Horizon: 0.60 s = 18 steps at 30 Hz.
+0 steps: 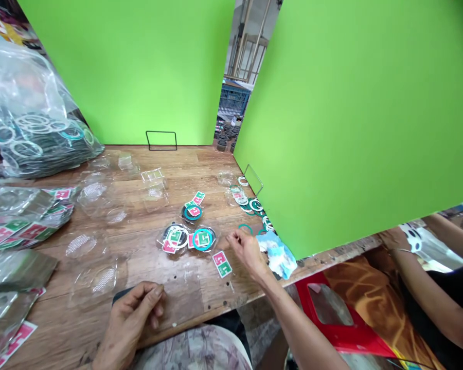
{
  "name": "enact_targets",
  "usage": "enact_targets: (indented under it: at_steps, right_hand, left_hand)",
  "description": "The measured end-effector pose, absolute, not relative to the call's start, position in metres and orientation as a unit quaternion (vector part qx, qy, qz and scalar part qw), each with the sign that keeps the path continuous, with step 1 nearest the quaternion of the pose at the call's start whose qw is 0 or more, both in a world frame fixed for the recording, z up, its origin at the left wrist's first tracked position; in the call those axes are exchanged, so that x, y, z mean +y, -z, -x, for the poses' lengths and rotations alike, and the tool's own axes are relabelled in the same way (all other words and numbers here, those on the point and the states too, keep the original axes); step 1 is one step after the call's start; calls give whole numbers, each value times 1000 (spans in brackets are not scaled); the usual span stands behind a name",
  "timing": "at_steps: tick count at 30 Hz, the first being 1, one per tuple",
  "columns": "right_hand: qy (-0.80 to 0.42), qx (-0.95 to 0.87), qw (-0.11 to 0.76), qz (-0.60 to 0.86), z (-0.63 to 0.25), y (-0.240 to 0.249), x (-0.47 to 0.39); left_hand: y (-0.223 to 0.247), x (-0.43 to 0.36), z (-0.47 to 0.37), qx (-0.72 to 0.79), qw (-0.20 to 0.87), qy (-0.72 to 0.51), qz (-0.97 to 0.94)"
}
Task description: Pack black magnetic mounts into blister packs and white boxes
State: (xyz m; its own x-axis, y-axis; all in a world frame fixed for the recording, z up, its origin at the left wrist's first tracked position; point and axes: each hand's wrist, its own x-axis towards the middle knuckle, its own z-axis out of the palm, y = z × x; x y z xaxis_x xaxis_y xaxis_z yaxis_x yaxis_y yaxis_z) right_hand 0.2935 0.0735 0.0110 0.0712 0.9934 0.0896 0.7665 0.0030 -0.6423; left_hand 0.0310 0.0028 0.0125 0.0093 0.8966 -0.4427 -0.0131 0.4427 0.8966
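My left hand (pixel 135 313) rests low over the table's front edge, thumb pressed to its curled fingers. A dark edge shows behind it; what the fingers hold, if anything, is hidden. My right hand (pixel 247 252) is closed in a pinch above the table, and I cannot make out anything in it. Between the hands lies a red and green card (pixel 221 264). Just beyond are three clear plastic shells with dark discs, rings and cards: one with a white ring (pixel 182 237), one with a blue ring (pixel 203 239), and a farther one (pixel 192 211).
Empty clear shells (pixel 94 191) spread across the left. Stacked shells and cards (pixel 27 221) and a bag of rings (pixel 34 139) stand far left. Loose rings (pixel 255 205) and a crumpled blue-white cloth (pixel 278 254) lie right. Green panels (pixel 355 118) border the table; another person's arm (pixel 420 262) is beyond.
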Motion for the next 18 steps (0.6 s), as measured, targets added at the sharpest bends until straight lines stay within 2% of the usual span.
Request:
enact_targets:
  at_steps: [5, 7, 11, 16, 18]
  right_hand:
    - [-211, -675, 108, 699, -286, -10, 29]
    - [-206, -659, 77, 719, -278, -6, 21]
    - [-220, -671, 94, 702, -270, 1, 19]
    - [-387, -702, 166, 574, -244, -4, 9]
    - [-407, -734, 182, 512, -228, -13, 9]
  left_hand:
    - [1, -1, -37, 600, 632, -327, -366]
    - [2, -1, -45, 587, 642, -306, -386]
    - [0, 0, -53, 575, 653, -279, -407]
    - [1, -1, -56, 557, 655, -332, -388]
    - [4, 0, -54, 560, 657, -334, -378]
